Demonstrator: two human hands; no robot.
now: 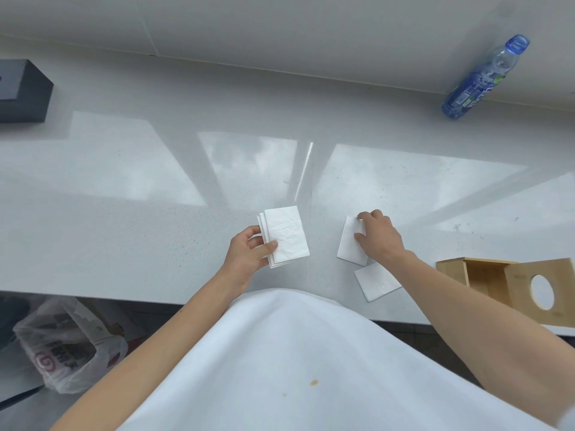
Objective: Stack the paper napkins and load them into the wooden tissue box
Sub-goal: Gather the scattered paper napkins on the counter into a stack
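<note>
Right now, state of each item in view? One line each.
Napkin stack: held in the left hand, edges slightly fanned.
Upper loose napkin: flat on the counter, right hand on it.
Lower loose napkin: flat on the counter, untouched.
Wooden tissue box: open, no napkins visible inside.
Water bottle: upright, capped.
Plastic bag: on the floor, open.

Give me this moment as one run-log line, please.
left hand: holds napkin stack | right hand: on loose napkin | wooden tissue box: open, unloaded
</note>
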